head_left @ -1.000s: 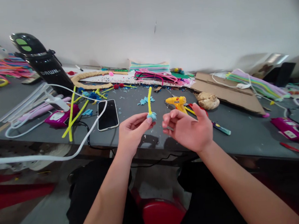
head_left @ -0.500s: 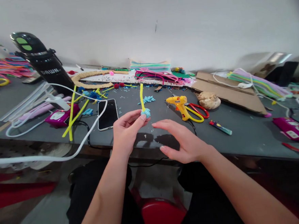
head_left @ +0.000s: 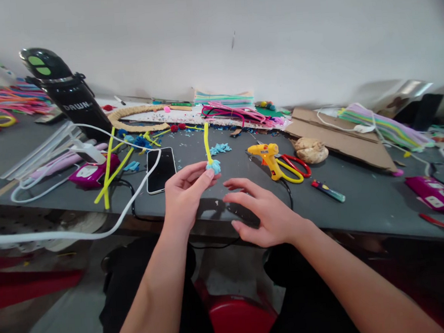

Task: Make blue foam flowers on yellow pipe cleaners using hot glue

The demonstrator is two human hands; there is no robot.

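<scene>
Between thumb and fingers, my left hand (head_left: pixel 186 192) pinches a pipe-cleaner flower (head_left: pixel 213 166), a light blue fuzzy head with a yellow stem (head_left: pixel 207 139) pointing up. Just to its right, my right hand (head_left: pixel 261 212) hovers with fingers apart and nothing in them. Several light blue pipe-cleaner pieces (head_left: pixel 221 149) lie on the grey table behind the flower. A yellow glue gun (head_left: pixel 267 158) rests to the right, beside scissors (head_left: pixel 294 167) with red and yellow handles.
A phone (head_left: pixel 161 173) and crossed yellow pipe cleaners (head_left: pixel 110 169) lie left, near a white cable (head_left: pixel 139 185) and a tall black bottle (head_left: pixel 68 93). At right are a lighter (head_left: pixel 327 190), a pale lump (head_left: pixel 311 150), cardboard (head_left: pixel 342 140) and a magenta power strip (head_left: pixel 434 192).
My left hand and the flower have shifted slightly left, and the stem leans a little more to the left. My right hand has moved slightly left, its fingers more spread.
</scene>
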